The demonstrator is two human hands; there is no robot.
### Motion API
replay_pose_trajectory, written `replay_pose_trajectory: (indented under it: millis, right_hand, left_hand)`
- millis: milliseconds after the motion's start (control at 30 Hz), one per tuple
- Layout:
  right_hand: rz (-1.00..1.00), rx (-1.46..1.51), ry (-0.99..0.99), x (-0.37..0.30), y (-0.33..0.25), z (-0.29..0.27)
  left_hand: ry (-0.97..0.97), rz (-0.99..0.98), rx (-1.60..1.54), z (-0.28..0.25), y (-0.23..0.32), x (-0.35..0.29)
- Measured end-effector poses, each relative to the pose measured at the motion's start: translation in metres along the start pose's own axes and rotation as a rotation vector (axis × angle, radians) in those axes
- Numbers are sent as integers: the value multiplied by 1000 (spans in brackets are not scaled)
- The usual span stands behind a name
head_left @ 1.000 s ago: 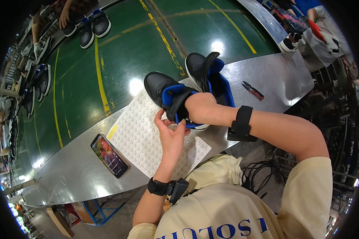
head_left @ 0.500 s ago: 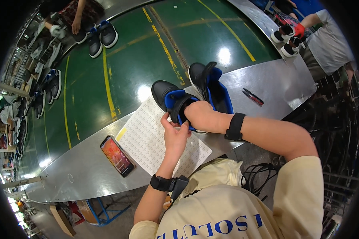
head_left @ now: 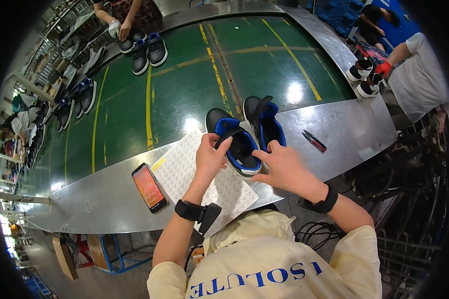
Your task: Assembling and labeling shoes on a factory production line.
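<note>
A black shoe with a blue lining and a white sole edge [head_left: 241,152] sits at the table's edge, its toe pointing away from me. My left hand [head_left: 209,158] pinches the left side of its opening, by the strap. At the heel, my right hand [head_left: 286,168] has a finger on the collar rim and the thumb lower down, gripping the back. Inside the shoe the dark insole shows, with a small pale label near the heel. A matching black shoe [head_left: 265,119] stands just to the right, its strap lifted; neither hand holds it.
A sheet of small printed labels [head_left: 187,172] lies under my left wrist, beside a phone [head_left: 149,187]. Thread snips [head_left: 314,141] rest on the metal table to the right. Beyond runs a green conveyor belt [head_left: 179,94] with more shoes [head_left: 148,52]. Co-workers handle shoes at far left and right.
My right hand has come out of the shoe's opening and moved right to its heel. The left hand stays at the shoe's left side. The whole view has shifted slightly.
</note>
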State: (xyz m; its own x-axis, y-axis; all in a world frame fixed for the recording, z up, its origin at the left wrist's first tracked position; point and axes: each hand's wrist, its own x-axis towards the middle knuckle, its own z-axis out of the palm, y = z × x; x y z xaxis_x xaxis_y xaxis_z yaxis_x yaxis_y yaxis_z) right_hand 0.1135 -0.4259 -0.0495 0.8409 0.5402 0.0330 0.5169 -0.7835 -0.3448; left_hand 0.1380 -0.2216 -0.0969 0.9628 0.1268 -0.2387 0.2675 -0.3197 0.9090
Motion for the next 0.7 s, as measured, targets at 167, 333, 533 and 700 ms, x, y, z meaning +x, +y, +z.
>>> replay_pose_trajectory:
  millis: [167,333,533,700]
  right_hand:
    - [22,-136,-188,8,10,22]
    - [197,245,26,30,40,3]
    - [575,1614,70,150,100,-76]
    - [811,1782,352,304,155,-67]
  left_hand:
    - [-70,-153,-405,2,-9,5]
    - [113,58,-175,-23,-41,16]
    - [-60,710,819,-41,-98,10]
    - [-96,631,841,-35,-97,-1]
